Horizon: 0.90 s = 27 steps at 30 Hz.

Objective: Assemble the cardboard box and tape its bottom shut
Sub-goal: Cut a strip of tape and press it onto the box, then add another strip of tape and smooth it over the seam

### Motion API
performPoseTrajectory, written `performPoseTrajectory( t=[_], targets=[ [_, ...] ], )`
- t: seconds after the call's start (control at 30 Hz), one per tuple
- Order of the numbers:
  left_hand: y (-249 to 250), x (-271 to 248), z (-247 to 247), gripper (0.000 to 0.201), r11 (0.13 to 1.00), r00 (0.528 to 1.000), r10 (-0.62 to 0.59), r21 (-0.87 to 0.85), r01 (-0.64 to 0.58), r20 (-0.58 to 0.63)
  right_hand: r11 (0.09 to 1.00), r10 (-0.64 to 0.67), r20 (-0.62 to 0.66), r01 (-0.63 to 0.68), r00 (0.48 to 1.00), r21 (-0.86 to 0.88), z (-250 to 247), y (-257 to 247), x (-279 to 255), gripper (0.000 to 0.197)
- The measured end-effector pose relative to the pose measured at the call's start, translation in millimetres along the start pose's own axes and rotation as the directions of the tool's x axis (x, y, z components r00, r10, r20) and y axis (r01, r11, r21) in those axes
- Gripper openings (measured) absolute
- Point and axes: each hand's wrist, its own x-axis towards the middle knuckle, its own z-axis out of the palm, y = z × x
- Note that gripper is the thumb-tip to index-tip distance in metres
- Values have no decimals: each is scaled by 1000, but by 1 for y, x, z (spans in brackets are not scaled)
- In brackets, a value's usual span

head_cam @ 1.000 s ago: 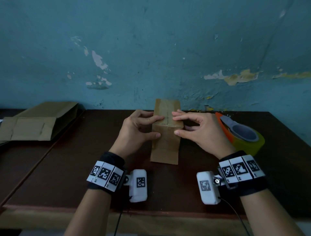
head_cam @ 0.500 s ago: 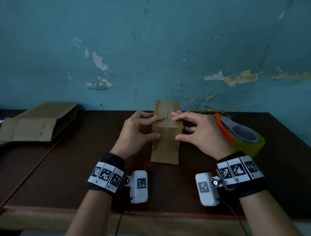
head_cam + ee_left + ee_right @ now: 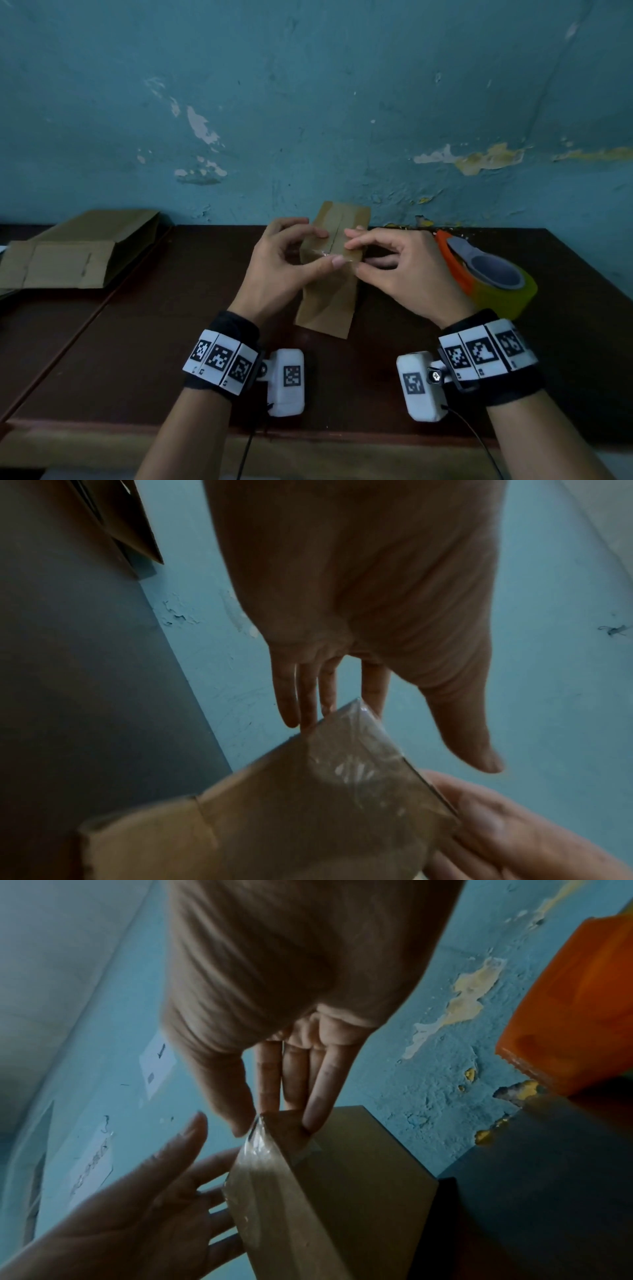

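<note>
Fingers of the left hand [image 3: 274,270] and right hand [image 3: 404,270] lie extended, pressing clear tape [image 3: 356,767] over the upright brown cardboard box [image 3: 329,301] at table [image 3: 137,342] centre; orange-handled tape dispenser [image 3: 486,274] at three o'clock. Uneven pressure could wrinkle the tape or reopen the flap seam.
</note>
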Motion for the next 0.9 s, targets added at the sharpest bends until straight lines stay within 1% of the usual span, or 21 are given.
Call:
performPoseTrajectory(
  t=[0.07,0.13,0.2,0.23,0.3,0.37,0.43,0.47,0.53,0.6,0.67,0.7,0.77,0.8,0.83,0.87,0.9],
  targets=[
    [4,1,5,73,997,1000,-1,77,-1,17,1000,-19,5,19,1000,18,-1,-7,-1,28],
    [4,2,11,81,989,1000,-12,150,8,24,995,-16,20,14,1000,104,-3,-14,-1,23],
    [5,2,13,79,982,1000,-24,190,21,17,982,-2,-4,3,1000,187,-6,-18,0,20],
    [5,2,11,75,980,999,-27,196,22,19,983,7,-48,2,999,185,-9,-16,1,21],
    [7,2,4,65,980,998,-13,198,0,63,994,36,-133,-21,990,111,-15,-7,4,29],
    [9,1,-7,58,989,987,5,144,-28,161,993,114,-141,-112,983,25,-23,5,5,44],
    [12,0,-18,54,999,965,-4,37,-6,263,971,234,-81,-237,969,-22,-30,12,4,62],
    [12,0,-23,55,1000,953,-8,-10,12,302,961,274,-41,-275,961,-27,-32,15,3,70],
    [11,0,-30,60,998,946,-13,-55,32,324,955,298,23,-298,954,-16,-33,15,1,78],
    [7,0,-33,64,998,968,-25,-54,40,248,956,293,44,-294,955,22,-33,12,0,72],
    [0,2,-35,63,1000,995,-25,16,23,96,961,268,37,-270,963,55,-33,8,-1,59],
    [-4,3,-35,59,995,1000,1,97,-2,9,964,255,32,-257,966,75,-33,6,-1,54],
    [-10,5,-33,51,964,989,69,264,-32,-131,960,248,32,-250,968,127,-34,0,-1,46],
    [-12,5,-32,51,951,980,82,309,-22,-183,956,249,47,-253,967,150,-35,-3,-1,42],
    [-12,5,-31,51,948,970,84,318,-7,-230,953,250,67,-257,966,161,-36,-6,-1,37],
    [-10,4,-30,47,953,956,79,302,11,-284,953,249,80,-259,965,157,-37,-8,-1,31],
    [-9,4,-30,37,959,933,78,282,26,-351,955,249,78,-258,965,145,-39,-8,-1,27]
  ],
)
